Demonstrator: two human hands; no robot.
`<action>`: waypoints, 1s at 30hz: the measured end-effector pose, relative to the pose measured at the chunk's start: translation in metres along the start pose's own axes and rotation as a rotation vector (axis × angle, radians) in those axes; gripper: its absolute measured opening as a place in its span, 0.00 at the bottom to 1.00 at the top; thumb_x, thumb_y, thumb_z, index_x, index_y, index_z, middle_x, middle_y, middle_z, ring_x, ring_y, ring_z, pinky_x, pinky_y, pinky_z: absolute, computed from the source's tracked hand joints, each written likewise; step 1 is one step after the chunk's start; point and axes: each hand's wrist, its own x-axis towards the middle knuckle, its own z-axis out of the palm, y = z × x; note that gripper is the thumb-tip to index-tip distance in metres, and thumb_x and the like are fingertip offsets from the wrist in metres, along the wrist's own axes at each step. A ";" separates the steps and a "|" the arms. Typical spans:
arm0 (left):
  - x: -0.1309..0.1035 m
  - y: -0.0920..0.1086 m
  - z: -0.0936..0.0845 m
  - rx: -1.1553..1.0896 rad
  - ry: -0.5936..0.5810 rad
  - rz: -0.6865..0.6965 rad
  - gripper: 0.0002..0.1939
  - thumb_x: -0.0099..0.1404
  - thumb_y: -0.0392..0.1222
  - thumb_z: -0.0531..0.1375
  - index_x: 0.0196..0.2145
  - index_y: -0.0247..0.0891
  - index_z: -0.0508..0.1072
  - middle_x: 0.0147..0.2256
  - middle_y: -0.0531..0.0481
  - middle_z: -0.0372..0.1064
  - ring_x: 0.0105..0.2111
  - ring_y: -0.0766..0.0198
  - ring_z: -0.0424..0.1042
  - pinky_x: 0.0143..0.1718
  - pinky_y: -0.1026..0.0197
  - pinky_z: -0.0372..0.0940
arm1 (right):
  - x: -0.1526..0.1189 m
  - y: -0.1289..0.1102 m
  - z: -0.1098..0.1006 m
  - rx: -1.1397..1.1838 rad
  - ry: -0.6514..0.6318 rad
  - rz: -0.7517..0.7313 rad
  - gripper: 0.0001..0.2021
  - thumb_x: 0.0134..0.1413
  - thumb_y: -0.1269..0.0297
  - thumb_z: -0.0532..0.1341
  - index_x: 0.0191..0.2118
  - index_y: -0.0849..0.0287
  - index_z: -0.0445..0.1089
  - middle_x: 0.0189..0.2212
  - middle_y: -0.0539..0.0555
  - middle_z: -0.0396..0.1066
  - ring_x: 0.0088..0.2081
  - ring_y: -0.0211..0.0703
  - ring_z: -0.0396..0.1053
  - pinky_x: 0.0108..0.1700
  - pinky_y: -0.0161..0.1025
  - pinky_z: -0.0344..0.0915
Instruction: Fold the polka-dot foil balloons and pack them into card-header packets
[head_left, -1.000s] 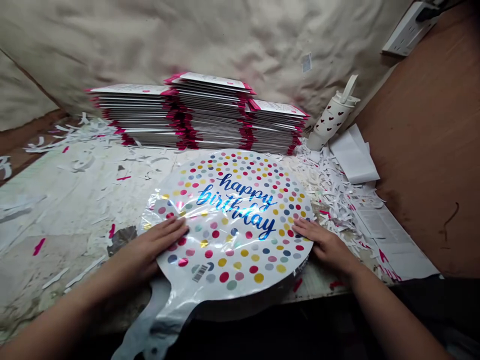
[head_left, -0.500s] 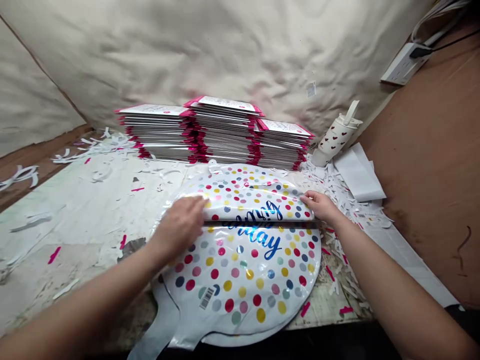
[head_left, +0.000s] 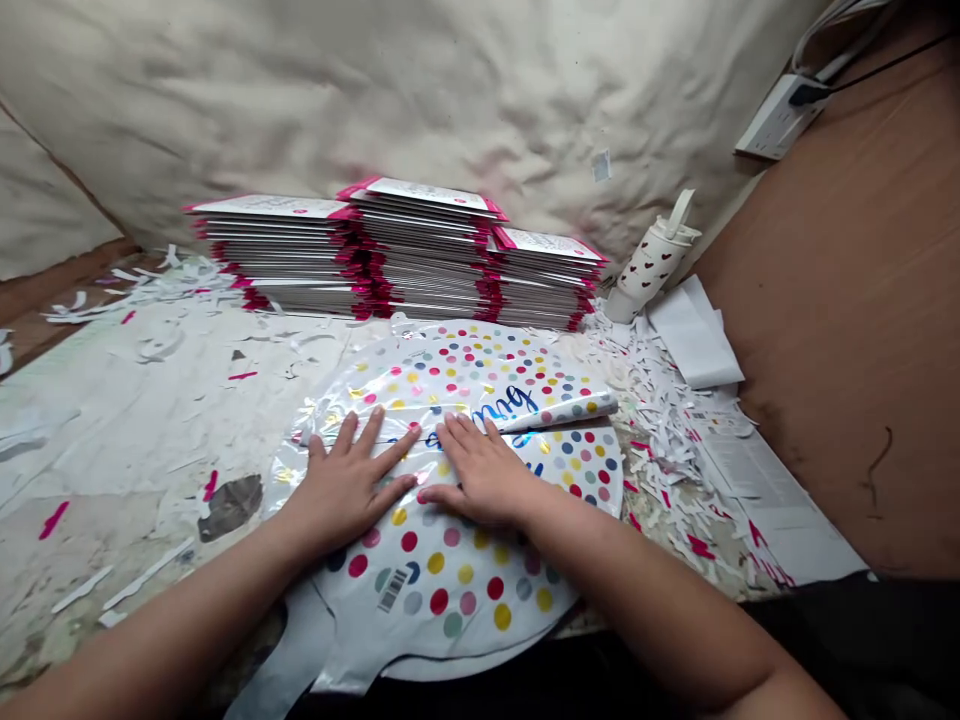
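A flat, uninflated foil balloon [head_left: 465, 575] lies on the worktable, white with coloured dots and blue script lettering, its tail toward me. Its far part is doubled over into a fold that runs crosswise. My left hand [head_left: 349, 480] rests flat with fingers spread on the left side of that fold. Close beside it, my right hand [head_left: 484, 465] presses on the middle of the fold, fingers stretched out and partly covering the lettering. A small barcode label [head_left: 392, 590] shows near the tail. Another balloon layer's edge peeks out underneath.
Three stacks of pink-edged white packets [head_left: 427, 240] stand along the back. Right of them are a heart-patterned tumbler [head_left: 651, 265], a folded white sheet [head_left: 696, 330] and paper shreds [head_left: 660, 430]. A power strip [head_left: 780, 118] is fixed on the right wall.
My right hand has let go of the fold's right end and moved left to its middle. My left hand has come down flat, fingers spread. The view has shifted slightly.
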 end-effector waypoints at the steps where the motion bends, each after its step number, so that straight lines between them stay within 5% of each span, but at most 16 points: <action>1: 0.000 -0.001 -0.001 -0.004 -0.009 -0.004 0.29 0.63 0.61 0.45 0.60 0.55 0.49 0.63 0.37 0.37 0.60 0.32 0.38 0.49 0.27 0.39 | -0.009 0.010 0.001 -0.024 -0.028 0.024 0.33 0.49 0.43 0.55 0.60 0.50 0.53 0.61 0.46 0.50 0.61 0.46 0.48 0.61 0.41 0.44; 5: 0.006 0.004 -0.011 -0.048 -0.085 -0.020 0.31 0.62 0.62 0.44 0.60 0.51 0.52 0.63 0.37 0.38 0.60 0.31 0.38 0.48 0.28 0.43 | -0.060 0.081 -0.025 -0.160 0.080 0.418 0.33 0.60 0.51 0.43 0.60 0.77 0.50 0.59 0.76 0.48 0.60 0.69 0.46 0.55 0.67 0.40; 7: 0.014 0.020 -0.017 -0.041 -0.043 -0.011 0.33 0.63 0.62 0.43 0.60 0.45 0.53 0.63 0.37 0.39 0.61 0.35 0.37 0.51 0.31 0.43 | -0.080 0.100 -0.035 -0.231 0.144 0.512 0.31 0.61 0.56 0.41 0.58 0.81 0.51 0.57 0.79 0.49 0.60 0.69 0.46 0.55 0.68 0.38; 10: 0.027 0.056 -0.018 -0.008 0.029 0.037 0.37 0.63 0.61 0.42 0.62 0.34 0.48 0.63 0.37 0.38 0.62 0.44 0.36 0.57 0.42 0.42 | -0.089 0.089 -0.030 -0.343 0.145 0.386 0.27 0.62 0.54 0.42 0.60 0.65 0.53 0.57 0.66 0.56 0.59 0.57 0.51 0.57 0.55 0.46; 13: 0.033 0.085 -0.008 0.008 -0.044 0.054 0.42 0.61 0.64 0.44 0.62 0.30 0.48 0.62 0.35 0.40 0.61 0.41 0.39 0.57 0.44 0.44 | -0.081 0.063 -0.021 -0.437 0.140 0.417 0.29 0.58 0.45 0.44 0.62 0.52 0.50 0.51 0.62 0.63 0.50 0.55 0.61 0.48 0.50 0.58; 17: 0.030 0.093 0.005 0.011 -0.046 0.060 0.44 0.59 0.66 0.44 0.62 0.29 0.47 0.62 0.34 0.39 0.61 0.38 0.37 0.57 0.40 0.41 | -0.076 0.050 -0.020 -0.450 0.208 0.559 0.32 0.57 0.43 0.41 0.63 0.53 0.47 0.40 0.63 0.66 0.42 0.55 0.64 0.41 0.48 0.60; 21: 0.027 0.090 0.007 0.002 -0.031 0.055 0.44 0.60 0.65 0.44 0.62 0.28 0.47 0.62 0.33 0.39 0.61 0.38 0.36 0.57 0.40 0.39 | -0.074 0.054 -0.012 -0.329 0.154 0.490 0.34 0.52 0.39 0.47 0.62 0.51 0.49 0.49 0.64 0.62 0.52 0.60 0.58 0.50 0.54 0.53; 24: 0.027 0.089 0.007 -0.014 -0.034 0.051 0.44 0.59 0.66 0.42 0.62 0.29 0.47 0.63 0.34 0.38 0.61 0.39 0.35 0.57 0.38 0.37 | -0.066 0.067 -0.014 0.001 0.259 0.673 0.39 0.49 0.40 0.52 0.62 0.59 0.49 0.56 0.67 0.55 0.59 0.65 0.47 0.56 0.60 0.44; 26: 0.027 0.089 0.008 -0.038 -0.034 0.053 0.44 0.59 0.67 0.40 0.62 0.31 0.46 0.63 0.37 0.36 0.62 0.39 0.34 0.56 0.35 0.36 | -0.058 0.073 -0.025 0.301 0.351 0.745 0.40 0.51 0.42 0.51 0.63 0.66 0.46 0.57 0.70 0.54 0.60 0.64 0.48 0.56 0.60 0.47; 30: 0.025 0.088 0.009 -0.093 -0.027 0.062 0.45 0.57 0.70 0.40 0.63 0.37 0.45 0.63 0.38 0.35 0.61 0.36 0.32 0.54 0.31 0.34 | -0.030 0.042 -0.054 0.526 0.477 0.604 0.32 0.61 0.51 0.36 0.64 0.67 0.29 0.62 0.65 0.44 0.61 0.48 0.49 0.55 0.51 0.55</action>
